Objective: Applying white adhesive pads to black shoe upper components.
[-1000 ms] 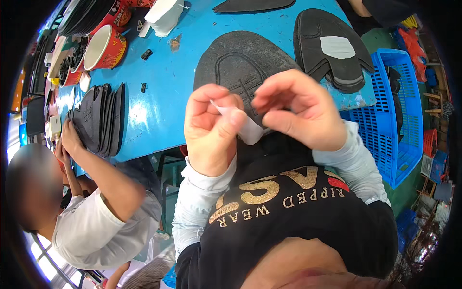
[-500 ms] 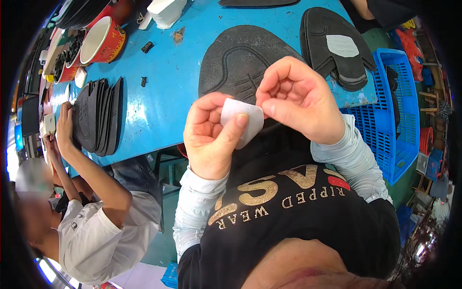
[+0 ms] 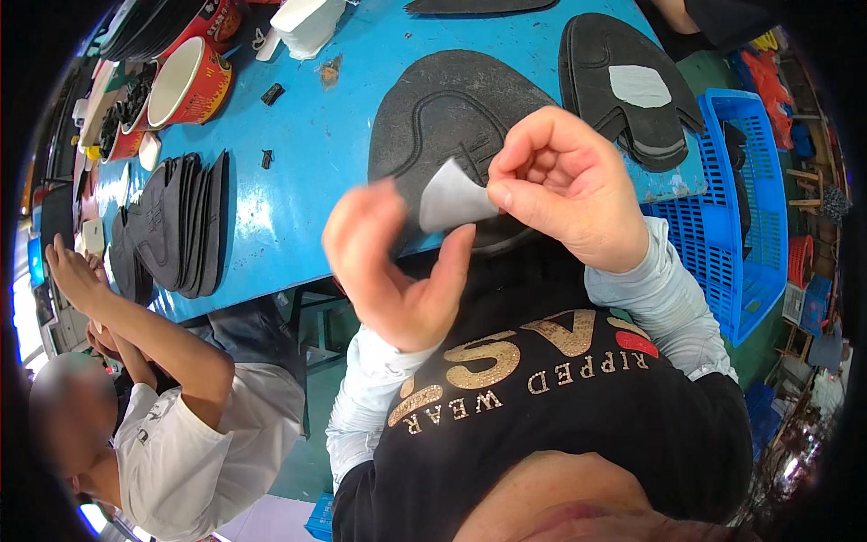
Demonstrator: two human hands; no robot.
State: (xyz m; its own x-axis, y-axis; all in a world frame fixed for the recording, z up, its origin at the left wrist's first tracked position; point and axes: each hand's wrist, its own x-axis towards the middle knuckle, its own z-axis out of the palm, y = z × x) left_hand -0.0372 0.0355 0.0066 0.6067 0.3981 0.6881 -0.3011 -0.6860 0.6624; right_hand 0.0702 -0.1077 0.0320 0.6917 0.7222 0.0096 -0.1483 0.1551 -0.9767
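Observation:
Between the thumb and fingertips of my right hand [image 3: 573, 199] is the corner of a small, thin white patch [image 3: 449, 200], curled and hanging to the left. My left hand [image 3: 393, 266] is apart from the patch, its thumb and blurred fingers spread with nothing between them. Under the patch and the hands, a large black molded pad [image 3: 442, 99] with a curved groove lies at the table's near edge; its lower part is partly hidden. To the right, a stack of similar black pads [image 3: 596, 54] carries a white patch [image 3: 641, 86] on top.
The blue table [image 3: 298, 181] holds paper tubs [image 3: 190, 86] at the far left, a pile of white pieces [image 3: 307, 25] and small black scraps. At left, a co-worker's hand [image 3: 77, 275] is near a row of black pads [image 3: 185, 226]. A blue crate [image 3: 745, 217] stands at right.
My left hand has let go of the white patch and moved left, its fingers opening. The patch now hangs from my right hand alone. The co-worker's hand has drawn away from the black pads.

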